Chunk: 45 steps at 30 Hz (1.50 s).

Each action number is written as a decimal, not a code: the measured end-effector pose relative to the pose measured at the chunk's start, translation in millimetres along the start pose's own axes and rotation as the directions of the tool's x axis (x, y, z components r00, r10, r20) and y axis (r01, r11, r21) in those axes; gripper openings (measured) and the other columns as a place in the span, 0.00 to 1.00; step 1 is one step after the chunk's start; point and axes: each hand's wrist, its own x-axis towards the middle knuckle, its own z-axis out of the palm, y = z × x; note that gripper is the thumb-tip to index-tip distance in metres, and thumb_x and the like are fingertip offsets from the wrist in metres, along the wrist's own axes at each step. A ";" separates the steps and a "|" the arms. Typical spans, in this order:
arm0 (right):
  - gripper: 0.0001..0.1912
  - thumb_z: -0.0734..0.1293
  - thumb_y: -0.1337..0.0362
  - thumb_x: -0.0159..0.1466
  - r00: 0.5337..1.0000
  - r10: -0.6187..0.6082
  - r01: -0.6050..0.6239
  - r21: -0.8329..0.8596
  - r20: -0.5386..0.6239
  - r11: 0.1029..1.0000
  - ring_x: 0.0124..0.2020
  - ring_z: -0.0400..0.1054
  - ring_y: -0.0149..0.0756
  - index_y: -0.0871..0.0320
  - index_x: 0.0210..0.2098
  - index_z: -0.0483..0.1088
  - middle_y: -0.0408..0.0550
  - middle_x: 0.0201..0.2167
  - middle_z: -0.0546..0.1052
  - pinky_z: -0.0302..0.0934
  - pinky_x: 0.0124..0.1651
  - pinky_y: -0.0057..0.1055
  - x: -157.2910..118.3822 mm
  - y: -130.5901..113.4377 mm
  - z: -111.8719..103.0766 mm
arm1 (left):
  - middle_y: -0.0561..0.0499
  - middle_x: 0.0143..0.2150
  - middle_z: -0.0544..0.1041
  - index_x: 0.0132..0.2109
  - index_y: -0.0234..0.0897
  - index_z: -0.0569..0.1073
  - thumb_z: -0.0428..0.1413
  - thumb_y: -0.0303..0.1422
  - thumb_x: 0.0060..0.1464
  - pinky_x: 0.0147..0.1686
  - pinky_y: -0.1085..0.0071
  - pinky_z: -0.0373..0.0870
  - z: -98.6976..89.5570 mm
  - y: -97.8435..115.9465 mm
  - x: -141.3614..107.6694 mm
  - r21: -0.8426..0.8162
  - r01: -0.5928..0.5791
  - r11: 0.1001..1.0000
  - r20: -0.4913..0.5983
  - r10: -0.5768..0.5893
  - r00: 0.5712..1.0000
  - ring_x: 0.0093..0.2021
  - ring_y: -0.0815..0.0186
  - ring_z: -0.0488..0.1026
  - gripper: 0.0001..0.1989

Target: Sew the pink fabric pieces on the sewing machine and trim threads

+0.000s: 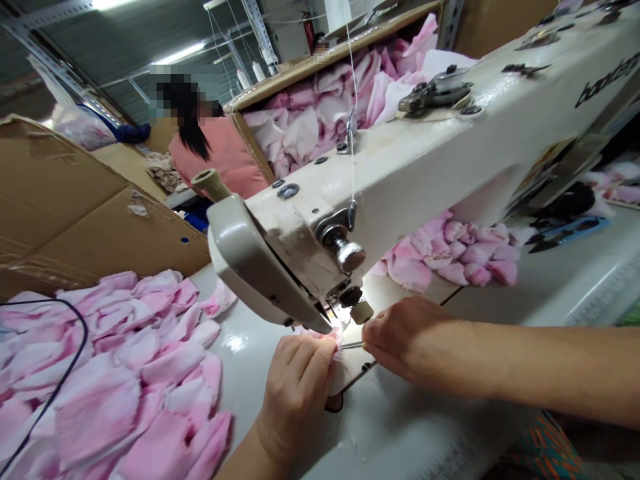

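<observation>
Pink fabric scrap (334,340) at sewing machine (300,227) foot, pinched tight by left hand (295,393); right hand (405,340) clenches thin metal pick (351,345). Risk: pick slip could tear fabric or jab hand.

The fabric pieces (115,380) were mottled pink and white, the sewing machine (380,167) cream, and the co-worker's top (217,160) salmon.

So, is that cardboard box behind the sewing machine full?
Yes, full: the cardboard box is heaped past its rim with pink fabric pieces.
</observation>
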 end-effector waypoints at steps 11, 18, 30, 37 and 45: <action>0.13 0.59 0.63 0.67 0.986 0.064 -0.044 0.129 -0.156 0.991 0.35 0.73 0.44 0.58 0.33 0.73 0.50 0.33 0.79 0.53 0.30 0.33 -0.4 27.9 9.1 | 0.48 0.35 0.75 0.42 0.35 0.70 0.52 0.21 0.59 0.38 0.66 0.66 0.0 -5.3 -1.1 -0.067 0.094 0.993 0.015 -0.093 0.996 0.37 0.63 0.71 0.07; 0.11 0.60 0.67 0.64 0.959 -0.059 0.097 0.127 -0.277 0.987 0.31 0.71 0.39 0.60 0.28 0.71 0.49 0.30 0.77 0.53 0.30 0.31 13.1 41.3 7.8 | 0.48 0.36 0.76 0.44 0.37 0.72 0.53 0.23 0.60 0.38 0.66 0.69 -1.0 -6.7 -1.9 -0.074 0.107 0.991 0.077 -0.102 0.992 0.39 0.62 0.72 0.08; 0.11 0.61 0.71 0.62 0.935 -0.177 0.228 0.140 -0.307 0.963 0.29 0.69 0.34 0.61 0.24 0.69 0.46 0.26 0.75 0.52 0.32 0.28 18.7 48.9 8.1 | 0.47 0.38 0.77 0.43 0.37 0.72 0.50 0.23 0.60 0.46 0.64 0.72 -8.0 -2.4 7.2 -0.082 0.094 0.992 0.139 -0.082 0.987 0.43 0.62 0.74 0.09; 0.11 0.61 0.70 0.64 0.926 -0.194 0.245 0.124 -0.324 0.962 0.31 0.69 0.34 0.60 0.26 0.70 0.46 0.29 0.75 0.55 0.34 0.28 14.3 55.4 3.8 | 0.50 0.34 0.77 0.37 0.40 0.72 0.51 0.26 0.59 0.42 0.63 0.72 -10.3 0.0 7.9 -0.138 0.360 0.923 0.172 -0.335 0.926 0.41 0.61 0.74 0.06; 0.08 0.63 0.71 0.62 0.918 -0.232 0.235 -0.031 -0.322 0.972 0.30 0.68 0.35 0.60 0.28 0.73 0.48 0.28 0.76 0.54 0.31 0.29 19.7 52.2 6.2 | 0.50 0.33 0.77 0.36 0.40 0.72 0.52 0.26 0.58 0.40 0.65 0.73 -8.9 -1.0 10.2 -0.144 0.345 0.928 0.150 -0.324 0.934 0.39 0.62 0.75 0.06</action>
